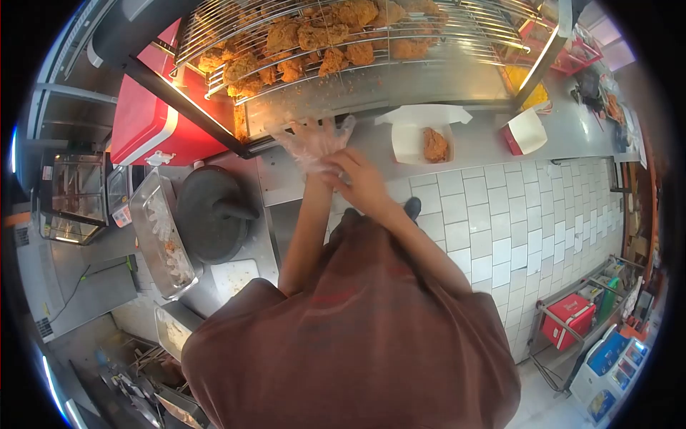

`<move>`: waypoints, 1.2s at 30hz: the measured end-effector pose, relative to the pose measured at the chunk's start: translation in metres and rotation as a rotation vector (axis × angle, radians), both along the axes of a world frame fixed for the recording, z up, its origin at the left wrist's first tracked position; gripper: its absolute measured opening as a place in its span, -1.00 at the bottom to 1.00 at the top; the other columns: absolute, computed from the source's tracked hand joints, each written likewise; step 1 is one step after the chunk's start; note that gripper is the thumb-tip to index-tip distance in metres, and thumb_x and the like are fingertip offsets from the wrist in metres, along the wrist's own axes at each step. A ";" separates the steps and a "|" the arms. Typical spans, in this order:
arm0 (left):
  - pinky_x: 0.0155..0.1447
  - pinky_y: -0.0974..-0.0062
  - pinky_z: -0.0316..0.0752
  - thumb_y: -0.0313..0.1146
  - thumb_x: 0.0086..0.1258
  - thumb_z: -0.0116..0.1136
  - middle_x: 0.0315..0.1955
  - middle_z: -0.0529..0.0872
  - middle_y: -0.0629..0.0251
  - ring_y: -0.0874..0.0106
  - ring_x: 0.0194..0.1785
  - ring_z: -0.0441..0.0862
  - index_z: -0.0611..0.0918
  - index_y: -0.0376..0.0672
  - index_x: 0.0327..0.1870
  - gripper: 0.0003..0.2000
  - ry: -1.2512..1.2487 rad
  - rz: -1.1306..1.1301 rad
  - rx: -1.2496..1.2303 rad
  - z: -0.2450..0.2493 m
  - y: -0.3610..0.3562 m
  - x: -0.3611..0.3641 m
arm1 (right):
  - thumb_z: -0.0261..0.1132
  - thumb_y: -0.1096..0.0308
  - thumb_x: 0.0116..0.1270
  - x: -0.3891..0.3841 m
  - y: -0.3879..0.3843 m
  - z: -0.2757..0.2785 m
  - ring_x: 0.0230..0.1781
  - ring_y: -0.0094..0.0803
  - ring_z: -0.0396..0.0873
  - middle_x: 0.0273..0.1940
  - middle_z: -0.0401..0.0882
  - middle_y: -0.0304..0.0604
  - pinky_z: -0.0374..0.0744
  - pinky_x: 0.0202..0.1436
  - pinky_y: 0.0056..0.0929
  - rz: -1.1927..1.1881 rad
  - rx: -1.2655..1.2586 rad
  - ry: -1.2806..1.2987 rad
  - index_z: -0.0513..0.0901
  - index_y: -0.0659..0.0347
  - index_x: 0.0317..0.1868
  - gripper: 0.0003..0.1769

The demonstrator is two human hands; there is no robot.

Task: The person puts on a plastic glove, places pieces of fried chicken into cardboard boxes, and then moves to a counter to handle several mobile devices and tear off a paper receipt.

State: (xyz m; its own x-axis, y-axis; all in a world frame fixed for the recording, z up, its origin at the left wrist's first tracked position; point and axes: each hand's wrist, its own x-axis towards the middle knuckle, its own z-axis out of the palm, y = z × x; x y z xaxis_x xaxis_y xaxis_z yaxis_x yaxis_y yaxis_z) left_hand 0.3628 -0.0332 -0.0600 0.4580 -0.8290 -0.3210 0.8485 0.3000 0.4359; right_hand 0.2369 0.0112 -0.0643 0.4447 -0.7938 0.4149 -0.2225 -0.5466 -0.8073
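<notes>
A clear plastic glove covers my left hand, whose fingers are spread over the metal counter edge, holding nothing. My bare right hand pinches the glove's cuff at the left wrist. To the right of the hands, an open white carton holds one piece of fried chicken. Farther right stands a smaller red and white box. Beyond the hands, many fried chicken pieces lie on a wire rack inside the lit display case.
A red cooler box stands left of the case. Near it are a dark round object and a long metal tray with plastic and crumbs. Tiled floor shows on the right, with a red box on a metal cart.
</notes>
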 end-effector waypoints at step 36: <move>-0.24 0.54 0.58 -0.39 0.38 0.26 -0.28 0.55 0.37 0.53 -0.34 0.53 0.32 -0.04 0.27 -0.50 -0.604 0.200 0.162 -0.038 -0.122 0.041 | 0.30 0.29 0.38 -0.217 0.013 -0.069 -0.25 -0.25 0.64 -0.13 0.69 -0.02 0.59 -0.12 -0.33 -0.254 0.730 0.118 0.59 0.26 0.08 -0.67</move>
